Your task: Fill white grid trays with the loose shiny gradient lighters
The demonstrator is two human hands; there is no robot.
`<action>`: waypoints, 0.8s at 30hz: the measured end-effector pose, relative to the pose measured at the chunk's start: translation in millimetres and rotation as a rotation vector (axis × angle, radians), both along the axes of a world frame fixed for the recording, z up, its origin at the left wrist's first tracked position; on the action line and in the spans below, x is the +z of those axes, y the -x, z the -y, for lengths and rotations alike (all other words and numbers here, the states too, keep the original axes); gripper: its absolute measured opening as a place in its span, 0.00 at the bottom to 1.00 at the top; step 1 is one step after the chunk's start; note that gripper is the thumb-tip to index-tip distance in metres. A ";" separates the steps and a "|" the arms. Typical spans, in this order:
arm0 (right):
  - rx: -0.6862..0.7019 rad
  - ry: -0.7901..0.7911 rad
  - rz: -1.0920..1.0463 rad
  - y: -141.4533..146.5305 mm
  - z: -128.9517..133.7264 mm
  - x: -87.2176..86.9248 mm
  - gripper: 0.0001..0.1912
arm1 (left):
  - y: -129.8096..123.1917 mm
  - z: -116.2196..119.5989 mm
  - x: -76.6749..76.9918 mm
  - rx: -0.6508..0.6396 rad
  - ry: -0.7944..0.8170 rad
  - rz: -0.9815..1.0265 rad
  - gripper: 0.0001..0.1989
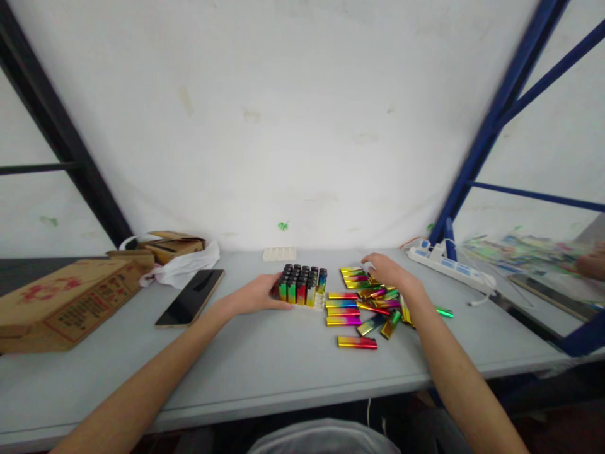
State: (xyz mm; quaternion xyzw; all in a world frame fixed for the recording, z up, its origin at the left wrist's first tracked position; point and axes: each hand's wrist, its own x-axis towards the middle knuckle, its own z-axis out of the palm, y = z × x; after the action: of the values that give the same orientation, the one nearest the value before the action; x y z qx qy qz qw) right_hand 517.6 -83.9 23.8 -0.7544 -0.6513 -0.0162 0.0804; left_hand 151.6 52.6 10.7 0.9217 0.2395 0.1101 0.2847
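Note:
My left hand grips the left side of a white tray, its thumb along the front edge. Several lighters with black tops and shiny rainbow bodies stand upright in the tray; bare white slots show at its right front. My right hand is over the far part of a heap of loose lighters, fingers bent and apart from the thumb, with nothing visible between them. Beside the tray some lighters lie in a rough column, and a single yellow-red lighter lies nearer the front.
A second white tray lies against the wall. To the left are a phone, a white plastic bag and cardboard boxes. A power strip with cables lies at the right, by a blue frame post. Another person's hand shows at far right.

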 end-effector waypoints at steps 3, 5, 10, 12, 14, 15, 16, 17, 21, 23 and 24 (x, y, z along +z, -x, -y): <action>-0.027 0.187 -0.004 -13.5 4.1 -6.3 0.23 | -0.1 -0.3 -0.5 -0.011 0.008 0.007 0.33; -0.042 0.170 -0.021 -17.3 4.1 -7.8 0.23 | -0.1 -0.3 -0.1 -0.021 0.005 0.008 0.33; -0.109 0.100 -0.009 -19.6 -0.8 -9.2 0.21 | -0.2 0.9 1.4 -0.013 0.011 -0.018 0.32; -0.115 0.099 0.007 -17.7 -2.7 -10.5 0.16 | -0.4 1.9 2.4 -0.014 0.014 -0.007 0.32; -0.112 0.089 0.026 -14.7 -4.4 -11.3 0.12 | -0.5 3.1 3.8 -0.016 0.017 -0.001 0.33; -0.112 0.060 0.033 -13.0 -5.3 -11.1 0.12 | -0.5 3.6 4.7 -0.017 0.016 -0.003 0.32; -0.113 0.006 0.031 -11.2 -6.2 -10.5 0.13 | -0.5 4.1 5.5 -0.017 0.013 -0.007 0.32; -0.108 -0.070 0.013 -9.3 -7.1 -9.4 0.14 | -0.5 4.4 6.2 -0.016 0.006 -0.012 0.32; -0.011 -0.375 -0.240 2.8 -10.1 -2.5 0.18 | -0.2 4.6 7.0 -0.013 -0.013 -0.010 0.32; 0.027 -0.456 -0.354 12.9 -11.7 -0.3 0.21 | -0.2 4.3 6.3 -0.020 0.002 -0.002 0.32; 0.035 -0.488 -0.390 18.7 -12.6 -0.2 0.22 | -0.2 4.1 5.8 -0.024 0.011 0.001 0.32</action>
State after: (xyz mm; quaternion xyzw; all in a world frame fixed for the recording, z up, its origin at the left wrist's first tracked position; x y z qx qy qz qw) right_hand 498.9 -71.3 23.7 -0.6903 -0.6134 -0.0254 0.3828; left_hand 151.8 48.4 16.4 0.9228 0.2290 0.1060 0.2911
